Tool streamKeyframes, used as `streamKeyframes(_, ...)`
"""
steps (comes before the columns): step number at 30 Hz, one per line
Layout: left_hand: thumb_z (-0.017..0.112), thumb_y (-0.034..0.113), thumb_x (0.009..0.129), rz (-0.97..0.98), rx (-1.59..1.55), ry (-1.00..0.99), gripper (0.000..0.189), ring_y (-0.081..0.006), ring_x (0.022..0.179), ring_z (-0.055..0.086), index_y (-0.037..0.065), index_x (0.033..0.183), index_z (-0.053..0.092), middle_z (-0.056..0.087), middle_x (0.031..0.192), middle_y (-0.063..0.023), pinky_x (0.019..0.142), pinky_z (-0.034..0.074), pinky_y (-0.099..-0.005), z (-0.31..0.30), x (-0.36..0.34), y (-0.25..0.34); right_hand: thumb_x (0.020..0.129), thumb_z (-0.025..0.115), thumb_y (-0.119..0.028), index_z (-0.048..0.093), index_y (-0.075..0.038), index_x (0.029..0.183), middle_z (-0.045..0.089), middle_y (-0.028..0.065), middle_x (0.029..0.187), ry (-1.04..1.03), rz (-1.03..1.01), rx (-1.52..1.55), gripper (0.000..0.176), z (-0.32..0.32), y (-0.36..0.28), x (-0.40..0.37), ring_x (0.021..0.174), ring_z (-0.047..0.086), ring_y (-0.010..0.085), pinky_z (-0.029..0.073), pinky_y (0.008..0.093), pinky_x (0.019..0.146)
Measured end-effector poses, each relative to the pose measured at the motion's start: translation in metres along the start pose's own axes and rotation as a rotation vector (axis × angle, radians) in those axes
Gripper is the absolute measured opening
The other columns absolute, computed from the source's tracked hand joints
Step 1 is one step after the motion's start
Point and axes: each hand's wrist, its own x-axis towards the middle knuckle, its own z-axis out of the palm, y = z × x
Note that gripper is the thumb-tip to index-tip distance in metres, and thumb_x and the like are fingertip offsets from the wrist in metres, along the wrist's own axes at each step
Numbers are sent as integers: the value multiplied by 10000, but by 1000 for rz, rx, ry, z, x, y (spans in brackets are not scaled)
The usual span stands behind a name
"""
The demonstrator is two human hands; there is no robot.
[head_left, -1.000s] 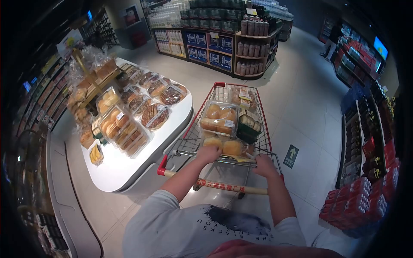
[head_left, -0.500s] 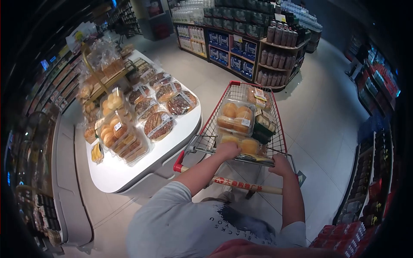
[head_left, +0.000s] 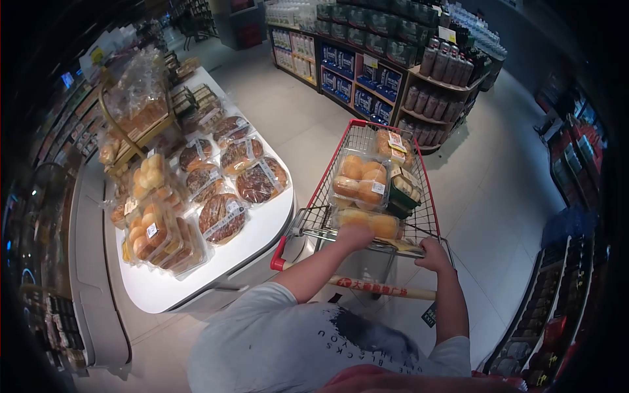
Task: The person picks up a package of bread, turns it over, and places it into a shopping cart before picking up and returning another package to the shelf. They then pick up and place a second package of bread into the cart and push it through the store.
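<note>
We wheel our red-trimmed wire cart (head_left: 428, 190) past the green floor sign (head_left: 428, 315), left hand (head_left: 356, 237) and right hand (head_left: 434, 255) clenched on its silver rail (head_left: 319, 233).

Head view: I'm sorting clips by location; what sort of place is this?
Probably a supermarket: a shopping cart holding packaged buns, a white display table with wrapped breads, and shelves stacked with bottles.

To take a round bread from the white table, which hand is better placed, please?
Probably the left hand: it is nearer the white table and its round breads; the right hand is farther across the cart.
</note>
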Motion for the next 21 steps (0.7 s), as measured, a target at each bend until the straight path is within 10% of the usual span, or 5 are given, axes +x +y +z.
streamKeyframes(21,328,451,870,-318,-120,54,472,-295,971,576,103,1072,575,609,1047,-133,818,445,-410,-118,300,5,557,707,-259,573,-38,819,549,134,881,-142,-253,-136,368,-122,160,336,869,547,306,463,384,770)
